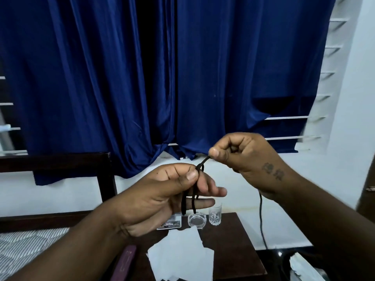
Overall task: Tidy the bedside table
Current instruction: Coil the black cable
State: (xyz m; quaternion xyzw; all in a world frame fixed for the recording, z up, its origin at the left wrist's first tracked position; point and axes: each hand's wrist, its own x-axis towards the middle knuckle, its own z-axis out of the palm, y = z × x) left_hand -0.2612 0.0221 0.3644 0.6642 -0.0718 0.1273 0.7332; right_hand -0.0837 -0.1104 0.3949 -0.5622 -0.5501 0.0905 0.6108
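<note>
I hold a thin black cable (203,161) in the air above the dark wooden bedside table (233,246). My left hand (162,197) keeps several loops of it pinched under the thumb, and the loops hang over my fingers. My right hand (241,157) pinches the free end between thumb and forefinger, just up and to the right of the loops. More cable runs from under my right wrist down toward the floor. On the table lie torn white papers (182,254), a small card or packet (171,224), a glass ashtray (197,220) and a small empty glass (215,214).
A dark maroon flat object (124,262) lies at the table's left front. Left of the table are a dark bed frame (101,179) and a striped mattress (26,246). Blue curtains (162,78) hang behind. White crumpled paper (304,268) sits on the floor at the right.
</note>
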